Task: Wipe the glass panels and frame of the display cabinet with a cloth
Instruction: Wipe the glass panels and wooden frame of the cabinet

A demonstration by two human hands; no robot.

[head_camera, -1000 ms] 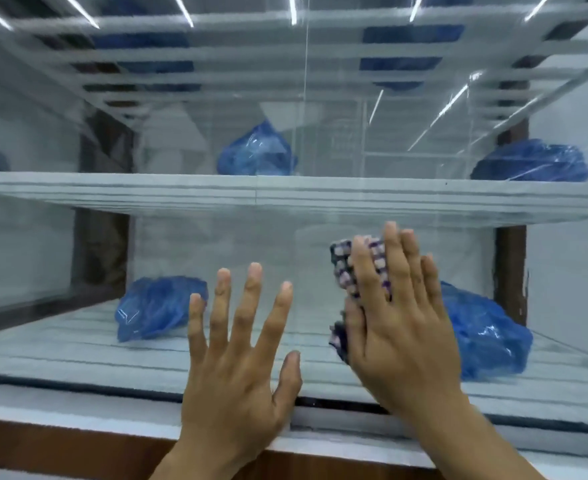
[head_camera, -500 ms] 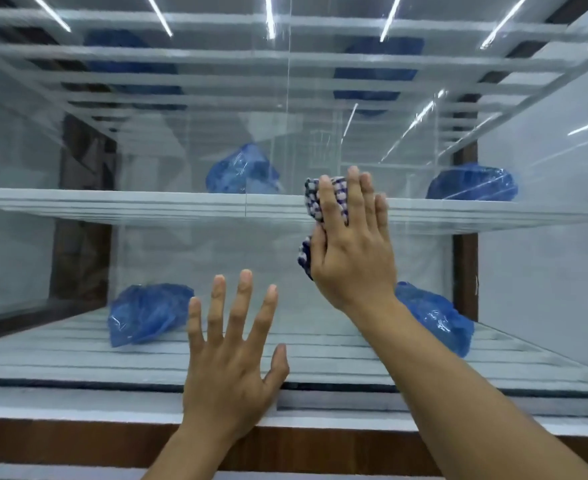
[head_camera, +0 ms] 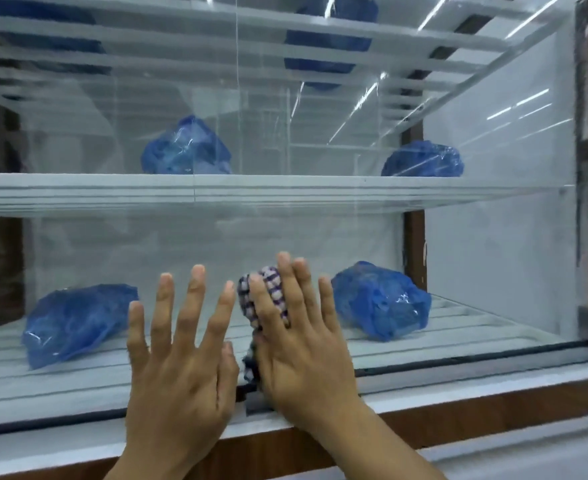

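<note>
**Cloth low on front glass, right hand pressing it flat**

Cloth (head_camera: 266, 306), checked and bunched, sits at 6 o'clock of the front glass panel (head_camera: 320, 237), just above the bottom frame rail (head_camera: 458, 382). Right hand (head_camera: 303, 344) pins it with fingers spread, likely to spread pressure for the wipe. Left hand (head_camera: 181, 351) lies bare on the glass at the cloth's 9 o'clock, fingers splayed, probably bracing. Blue bags (head_camera: 379, 299) sit inside, behind the pane.
</note>
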